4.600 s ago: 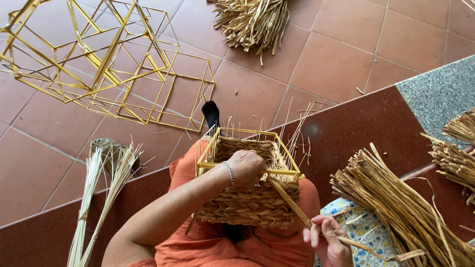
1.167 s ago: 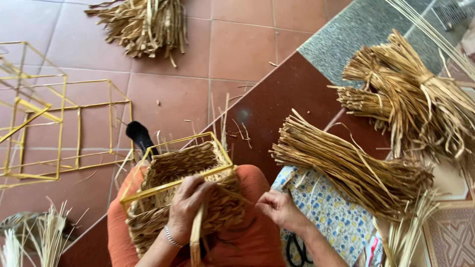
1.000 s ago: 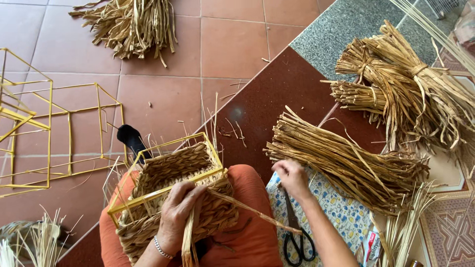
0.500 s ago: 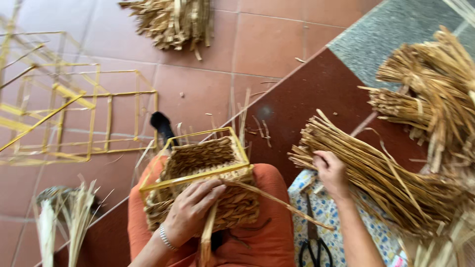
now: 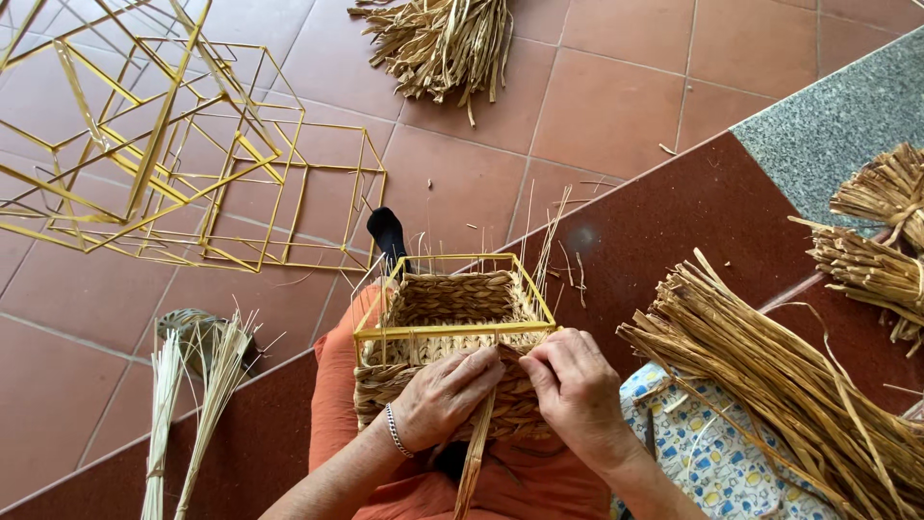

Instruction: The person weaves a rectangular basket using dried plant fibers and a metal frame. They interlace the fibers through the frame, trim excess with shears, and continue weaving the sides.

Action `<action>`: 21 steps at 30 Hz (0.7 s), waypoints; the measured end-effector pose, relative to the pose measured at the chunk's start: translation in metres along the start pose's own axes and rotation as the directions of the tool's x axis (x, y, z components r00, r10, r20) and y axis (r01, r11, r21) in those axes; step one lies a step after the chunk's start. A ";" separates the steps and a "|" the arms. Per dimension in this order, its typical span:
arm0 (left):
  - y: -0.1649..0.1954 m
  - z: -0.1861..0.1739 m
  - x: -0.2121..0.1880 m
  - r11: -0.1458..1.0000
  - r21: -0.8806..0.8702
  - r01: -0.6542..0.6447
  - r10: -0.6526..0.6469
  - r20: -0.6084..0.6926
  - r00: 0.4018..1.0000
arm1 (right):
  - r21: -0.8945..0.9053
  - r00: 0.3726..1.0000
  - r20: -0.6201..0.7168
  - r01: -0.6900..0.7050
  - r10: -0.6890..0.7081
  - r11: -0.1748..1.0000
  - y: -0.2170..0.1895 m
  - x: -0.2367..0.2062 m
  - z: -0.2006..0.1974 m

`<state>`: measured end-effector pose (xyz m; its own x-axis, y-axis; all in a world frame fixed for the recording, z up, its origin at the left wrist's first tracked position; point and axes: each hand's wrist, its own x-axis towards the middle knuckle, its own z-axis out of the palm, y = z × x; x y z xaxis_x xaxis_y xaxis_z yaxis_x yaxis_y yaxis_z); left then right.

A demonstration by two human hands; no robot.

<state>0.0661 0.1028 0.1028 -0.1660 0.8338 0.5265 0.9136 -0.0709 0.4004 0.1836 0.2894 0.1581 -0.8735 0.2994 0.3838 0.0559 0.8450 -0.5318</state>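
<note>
A half-woven straw basket [image 5: 452, 299] on a yellow wire frame rests on my lap, over orange trousers. My left hand [image 5: 445, 393], with a bracelet at the wrist, presses against the basket's near woven wall. A flat straw strand [image 5: 474, 462] hangs down from under its fingers. My right hand [image 5: 577, 385] sits beside it on the same wall, fingers curled on the weave at the rim. The two hands touch at the fingertips.
A bundle of long straw [image 5: 789, 385] lies to my right on a patterned cloth [image 5: 693, 453]. More straw bundles [image 5: 881, 241] lie far right and at the top [image 5: 443, 43]. Empty yellow wire frames [image 5: 173, 154] stand on the tiled floor at left. Pale reed stalks [image 5: 188, 395] lie lower left.
My right hand has left the straw bundle at right and come back to the basket's near wall beside my left hand. The view has shifted.
</note>
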 end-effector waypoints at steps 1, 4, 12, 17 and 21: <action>-0.001 -0.001 0.001 0.999 -0.035 -0.009 0.009 -0.009 1.000 | -0.007 1.000 -0.002 -0.006 0.006 1.000 0.001 -0.001 0.005; -0.002 0.001 0.005 0.995 -0.087 0.040 -0.038 0.026 0.999 | -0.086 0.999 0.024 0.030 -0.028 0.996 0.009 -0.003 0.013; -0.004 0.024 0.036 0.945 -0.054 0.321 -0.311 0.139 0.940 | 0.009 0.999 -0.051 -0.019 0.019 1.000 0.042 -0.026 0.031; -0.004 0.035 0.052 0.931 0.010 0.366 -0.362 0.180 0.915 | 0.618 0.717 0.384 -0.668 0.581 0.415 0.075 -0.037 -0.002; -0.003 0.039 0.063 0.932 0.071 0.355 -0.360 0.286 0.888 | 0.619 0.742 0.581 -0.670 0.335 0.410 0.080 -0.025 -0.018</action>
<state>0.0678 0.1774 0.1057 -0.3700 0.9226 0.1086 0.8189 0.2687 0.5071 0.2186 0.3580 0.1194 -0.9101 0.2482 -0.3319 0.3089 -0.1279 -0.9425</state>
